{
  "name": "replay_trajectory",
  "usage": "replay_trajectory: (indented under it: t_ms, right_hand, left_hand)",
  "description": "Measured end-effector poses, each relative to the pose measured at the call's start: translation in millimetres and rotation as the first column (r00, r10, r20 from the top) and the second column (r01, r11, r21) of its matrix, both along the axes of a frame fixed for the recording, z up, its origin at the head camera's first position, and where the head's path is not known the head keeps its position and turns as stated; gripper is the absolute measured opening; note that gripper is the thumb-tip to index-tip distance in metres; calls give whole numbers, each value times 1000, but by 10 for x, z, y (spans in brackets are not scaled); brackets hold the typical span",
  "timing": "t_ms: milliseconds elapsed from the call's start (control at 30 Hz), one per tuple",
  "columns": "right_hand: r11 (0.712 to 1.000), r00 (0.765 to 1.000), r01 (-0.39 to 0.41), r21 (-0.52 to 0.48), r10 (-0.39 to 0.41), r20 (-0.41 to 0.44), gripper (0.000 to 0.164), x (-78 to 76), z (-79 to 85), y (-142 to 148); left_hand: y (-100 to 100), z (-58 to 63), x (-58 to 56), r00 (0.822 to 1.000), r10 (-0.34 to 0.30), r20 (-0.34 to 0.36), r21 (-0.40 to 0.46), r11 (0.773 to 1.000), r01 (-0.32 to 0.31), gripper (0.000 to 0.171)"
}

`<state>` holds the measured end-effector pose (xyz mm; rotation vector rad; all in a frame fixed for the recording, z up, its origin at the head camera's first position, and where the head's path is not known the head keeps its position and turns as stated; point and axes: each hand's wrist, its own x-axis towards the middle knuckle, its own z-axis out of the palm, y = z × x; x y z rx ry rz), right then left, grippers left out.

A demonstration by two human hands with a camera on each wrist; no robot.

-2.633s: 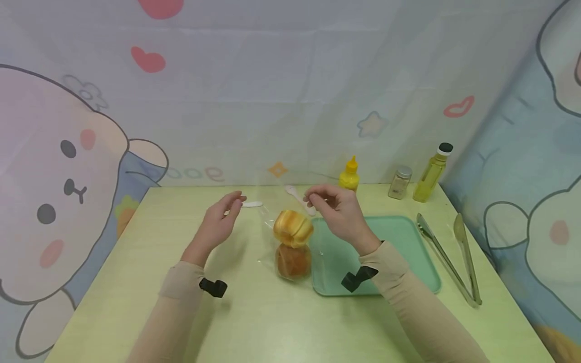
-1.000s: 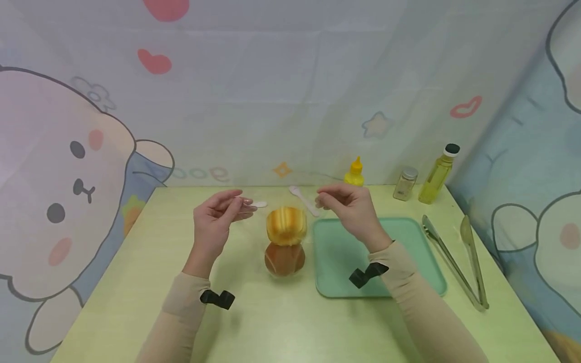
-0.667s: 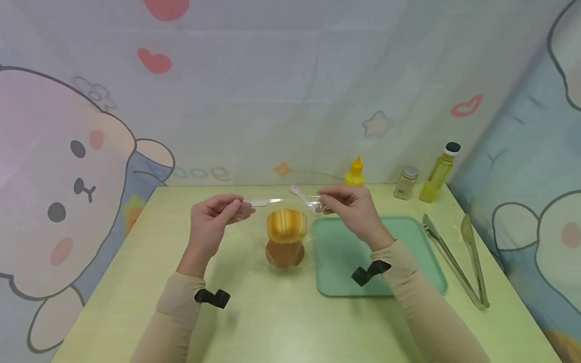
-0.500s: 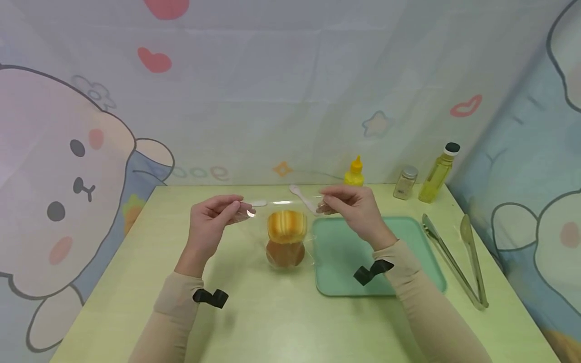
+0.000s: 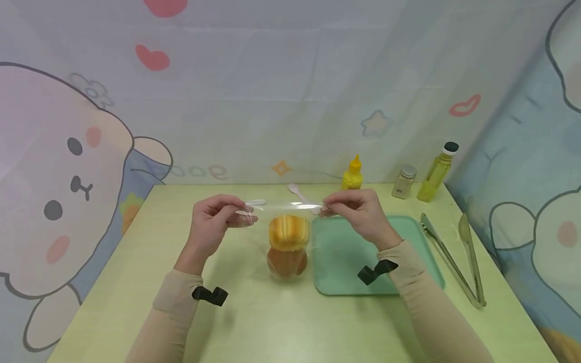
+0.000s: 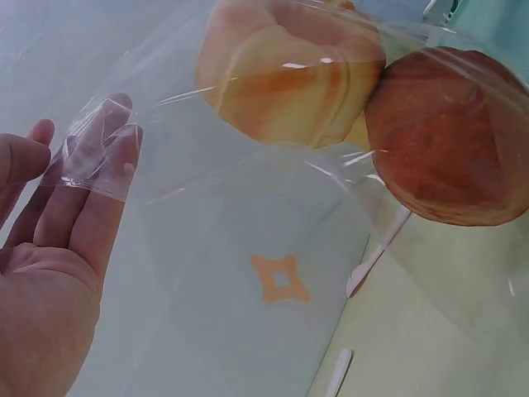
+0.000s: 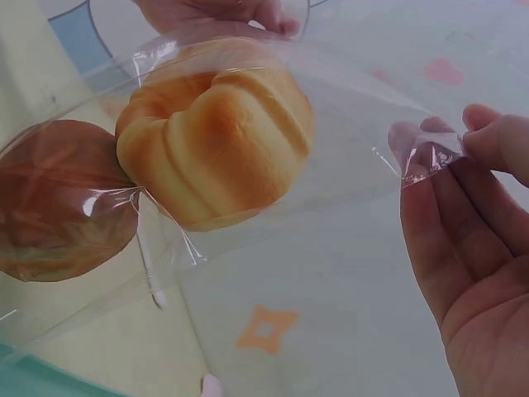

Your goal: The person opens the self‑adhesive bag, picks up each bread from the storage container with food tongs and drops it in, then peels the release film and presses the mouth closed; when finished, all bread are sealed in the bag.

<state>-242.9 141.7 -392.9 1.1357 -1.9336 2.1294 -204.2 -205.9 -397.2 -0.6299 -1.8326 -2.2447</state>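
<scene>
A clear plastic bag [image 5: 278, 206] hangs between my two hands, its top edge pulled straight across. One corner of it is pinched by my left hand [image 5: 210, 225], thumb against fingers. My right hand [image 5: 360, 216] pinches the opposite corner in the same way. Inside sit two bread rolls, touching: a golden ridged roll [image 7: 221, 141] above and a round brown bun [image 6: 455, 136] below. Wrinkled film over the fingers shows in both wrist views. Whether the bag's bottom touches the table, I cannot tell.
Right of the bag lies a green tray [image 5: 336, 275], with metal tongs [image 5: 474, 275] beyond it. A yellow squeeze bottle [image 5: 352, 177], a small jar [image 5: 404, 182] and an oil bottle [image 5: 437, 174] stand at the back. Behind the bag are a white spoon [image 5: 295, 190] and another white utensil [image 5: 257, 202].
Compared with 2.6 s ago, the bag's top edge is stretched taut and the hands are slightly farther apart. In the last half second, the right hand and the rolls sank slightly in the head view.
</scene>
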Motion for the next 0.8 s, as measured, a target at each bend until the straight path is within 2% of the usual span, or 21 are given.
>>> replay_trajectory:
  t_ms: [133,267,400,500,600,633,700,800]
  right_hand:
    - [999,999,5,33,-3,-45,15,7,12,29]
    - [999,999,-10,32,11,-36,17,13,19,41]
    - [1000,999,-14,22,15,-28,21,17,18,42]
    - [999,1000,3,39,-2,-28,18,25,28,34]
    - [995,998,53,79,-52,-25,9,42,53,19]
    - [993,997,73,97,-71,-24,8,50,62,15]
    - [985,994,108,131,-105,-28,6,66,77,11]
    - [978,991,130,161,-125,-40,5,79,88,11]
  left_hand:
    - [-2,14,-3,999,-23,-23,12,1000,23,18]
    - [-23,17,-6,995,-72,-72,22,997,74,25]
    - [-40,30,-5,990,-112,-85,53,992,116,38]
    - [-41,50,11,994,-64,-89,11,998,65,32]
    - [-43,74,37,995,-6,-95,-63,998,0,9]
    - [-45,80,46,995,3,-95,-88,996,-11,8]
    - [-50,96,67,997,-5,-78,-103,995,-3,17]
    - [-55,100,81,999,-10,-51,-119,993,4,18]
